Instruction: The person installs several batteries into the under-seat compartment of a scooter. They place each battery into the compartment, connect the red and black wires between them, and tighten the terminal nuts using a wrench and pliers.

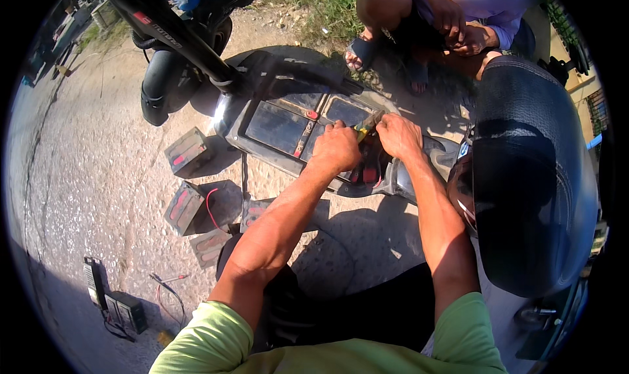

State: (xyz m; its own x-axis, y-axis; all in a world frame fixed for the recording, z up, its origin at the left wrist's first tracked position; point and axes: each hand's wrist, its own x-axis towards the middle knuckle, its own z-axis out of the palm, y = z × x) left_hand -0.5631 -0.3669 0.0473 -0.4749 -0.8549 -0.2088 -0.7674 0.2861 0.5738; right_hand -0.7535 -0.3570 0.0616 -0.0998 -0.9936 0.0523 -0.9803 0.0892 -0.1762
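Both arms reach over the opened floor compartment [237, 133] of an electric scooter, where several dark rectangular batteries [276, 126] sit side by side. My left hand [337, 147] is closed, knuckles up, above the batteries near the compartment's middle. A small yellow-and-grey piece [364, 126] shows between the hands; its kind is unclear. To its right, my right hand [400, 136] is closed with fingers bent down at the piece's far end. What either hand grips is hidden by the fingers. Red parts [368, 172] show in the shadowed cavity below the hands.
Loose batteries [188, 152] stand on the ground at left, one with a red wire [211, 207]. A meter-like box with cables [126, 312] and a test lead [171, 279] lie lower left. The black seat [534, 177] rises at right. Another person's hands [458, 30] are beyond the scooter.
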